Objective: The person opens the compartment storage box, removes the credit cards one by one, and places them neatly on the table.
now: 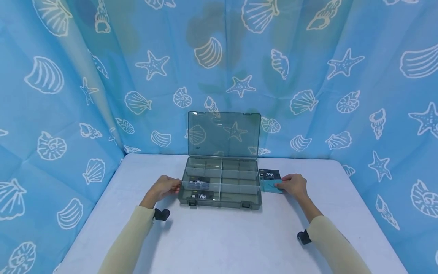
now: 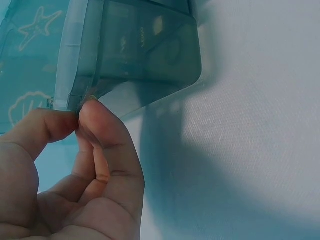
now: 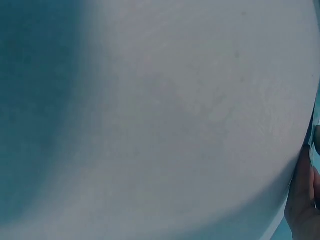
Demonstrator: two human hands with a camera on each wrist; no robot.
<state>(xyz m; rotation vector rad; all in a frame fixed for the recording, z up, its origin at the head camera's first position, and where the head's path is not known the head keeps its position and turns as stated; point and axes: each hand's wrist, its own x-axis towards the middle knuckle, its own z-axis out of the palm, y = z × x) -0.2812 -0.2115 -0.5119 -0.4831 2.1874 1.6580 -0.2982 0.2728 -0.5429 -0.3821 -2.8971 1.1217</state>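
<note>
A smoky grey see-through compartment box [image 1: 238, 206] lies on the table with its lid [image 1: 224, 135] raised at the back. My left hand [image 1: 166, 185] pinches the rim at the box's left side between thumb and forefinger. In the left wrist view, those fingertips [image 2: 100, 115] meet at the box edge. One black "Vip" card [image 1: 202, 195] lies in the front left compartment, another black card [image 1: 199, 182] in the one behind it. Right of the box, my right hand [image 1: 295, 185] grips a teal card [image 1: 268, 185] by its right side. A black "Vip" card [image 1: 270, 174] lies just beyond it.
The white-covered table [image 1: 219, 239] carries the box near its back edge. A blue curtain [image 1: 219, 76] with seashell and starfish prints hangs behind and along both sides. The right wrist view shows mostly tabletop, with part of the hand at the edge.
</note>
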